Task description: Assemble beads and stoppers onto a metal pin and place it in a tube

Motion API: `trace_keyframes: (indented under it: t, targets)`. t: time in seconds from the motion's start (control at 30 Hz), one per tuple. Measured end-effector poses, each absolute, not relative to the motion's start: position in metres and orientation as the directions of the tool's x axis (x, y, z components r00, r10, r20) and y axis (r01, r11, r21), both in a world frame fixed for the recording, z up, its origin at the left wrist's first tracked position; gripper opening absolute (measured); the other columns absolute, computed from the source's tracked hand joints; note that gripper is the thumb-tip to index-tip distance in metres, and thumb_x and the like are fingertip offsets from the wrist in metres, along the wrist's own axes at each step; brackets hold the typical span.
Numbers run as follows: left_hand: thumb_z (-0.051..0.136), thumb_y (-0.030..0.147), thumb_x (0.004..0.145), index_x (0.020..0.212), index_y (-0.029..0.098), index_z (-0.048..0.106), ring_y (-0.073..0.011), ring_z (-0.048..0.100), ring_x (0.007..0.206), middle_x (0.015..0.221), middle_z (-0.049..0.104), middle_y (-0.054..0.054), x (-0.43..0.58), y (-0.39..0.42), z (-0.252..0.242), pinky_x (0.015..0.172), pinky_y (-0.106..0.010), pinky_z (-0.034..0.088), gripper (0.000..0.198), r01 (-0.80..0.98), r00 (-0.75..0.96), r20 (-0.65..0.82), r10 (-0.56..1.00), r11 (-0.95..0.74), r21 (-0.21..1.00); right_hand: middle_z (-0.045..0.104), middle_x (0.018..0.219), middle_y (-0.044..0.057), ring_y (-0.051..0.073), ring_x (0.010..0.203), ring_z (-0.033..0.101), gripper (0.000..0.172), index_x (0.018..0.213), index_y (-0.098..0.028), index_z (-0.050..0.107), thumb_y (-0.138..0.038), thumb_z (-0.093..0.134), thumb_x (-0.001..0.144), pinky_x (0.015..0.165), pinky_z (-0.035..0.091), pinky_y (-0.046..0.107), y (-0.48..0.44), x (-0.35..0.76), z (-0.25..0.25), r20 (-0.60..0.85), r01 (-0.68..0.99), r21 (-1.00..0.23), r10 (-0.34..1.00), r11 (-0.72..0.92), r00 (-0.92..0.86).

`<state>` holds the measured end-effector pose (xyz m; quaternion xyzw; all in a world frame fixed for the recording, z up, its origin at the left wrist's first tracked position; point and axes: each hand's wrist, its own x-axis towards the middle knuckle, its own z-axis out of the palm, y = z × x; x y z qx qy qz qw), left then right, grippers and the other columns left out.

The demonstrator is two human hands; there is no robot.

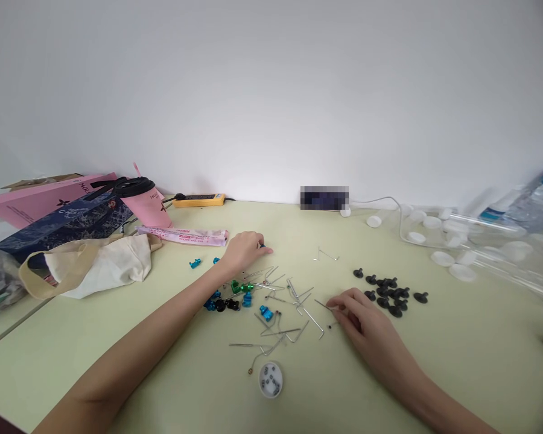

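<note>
My left hand (243, 248) is closed, its fingertips pinching a small blue piece (263, 245) that is mostly hidden. Between the thumb and fingers of my right hand (355, 313) is a thin bent metal rod (322, 305). A loose scatter of bent metal rods (278, 333) lies between the two hands. Beside my left forearm are small blue metal fittings (266, 313), green fittings (241, 287) and black fittings (232, 304). A white cap (261, 389) nearest me holds several tiny metal nuts.
Black suction cups (395, 293) lie right of my right hand. Behind them are clear tubes and white caps (442, 259). At left stand a pink cup (147, 208), a cloth bag (117, 265) and boxes. A yellow power strip (203, 199) and a screen (324, 198) sit by the wall.
</note>
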<state>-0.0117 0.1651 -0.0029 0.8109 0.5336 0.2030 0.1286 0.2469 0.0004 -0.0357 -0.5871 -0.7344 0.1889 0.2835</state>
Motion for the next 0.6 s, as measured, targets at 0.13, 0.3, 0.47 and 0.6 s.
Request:
trace_keyframes:
  t: [0.13, 0.3, 0.47, 0.6]
  targets:
    - [0.058, 0.024, 0.081, 0.079, 0.02, 0.067, -0.0238, 0.06, 0.088, 0.088, 0.068, -0.006, -0.011, 0.167, -0.011, 0.076, -0.031, 0.043, 0.01, 0.819, 0.389, 0.164, 0.906, -0.422, 0.388, 0.061, 0.1, 0.004, 0.016, 0.068, 0.061, 0.019, 0.093, -0.026, 0.058, -0.025, 0.04, 0.095, 0.062, 0.051, 0.031, 0.001, 0.247, -0.037, 0.182, 0.761, -0.609, 0.973, 0.226, -0.144]
    - [0.057, 0.015, 0.078, 0.097, 0.02, 0.066, -0.0209, 0.062, 0.087, 0.094, 0.069, -0.004, -0.018, 0.169, -0.008, 0.073, -0.029, 0.044, 0.021, 0.801, 0.419, 0.127, 0.899, -0.432, 0.415, 0.06, 0.102, 0.004, 0.016, 0.069, 0.061, 0.017, 0.094, -0.025, 0.058, -0.027, 0.04, 0.096, 0.064, 0.051, 0.031, 0.001, 0.246, -0.034, 0.162, 0.753, -0.62, 0.975, 0.219, -0.151]
    - [0.055, 0.016, 0.081, 0.104, 0.021, 0.063, -0.0197, 0.061, 0.091, 0.107, 0.065, -0.004, -0.021, 0.16, 0.008, 0.075, -0.028, 0.044, 0.025, 0.784, 0.406, 0.174, 0.897, -0.44, 0.438, 0.06, 0.104, 0.004, 0.018, 0.084, 0.064, 0.022, 0.097, -0.026, 0.058, -0.021, 0.037, 0.095, 0.071, 0.053, 0.031, 0.002, 0.247, -0.038, 0.201, 0.748, -0.618, 0.968, 0.243, -0.149]
    - [0.045, 0.027, 0.089, 0.092, 0.02, 0.064, -0.0187, 0.06, 0.084, 0.099, 0.064, -0.005, -0.023, 0.136, 0.024, 0.072, -0.029, 0.044, 0.021, 0.758, 0.396, 0.257, 0.881, -0.472, 0.45, 0.059, 0.104, 0.005, 0.02, 0.086, 0.064, 0.026, 0.1, -0.026, 0.059, -0.018, 0.035, 0.094, 0.071, 0.054, 0.033, 0.001, 0.248, -0.039, 0.235, 0.751, -0.609, 0.962, 0.256, -0.137]
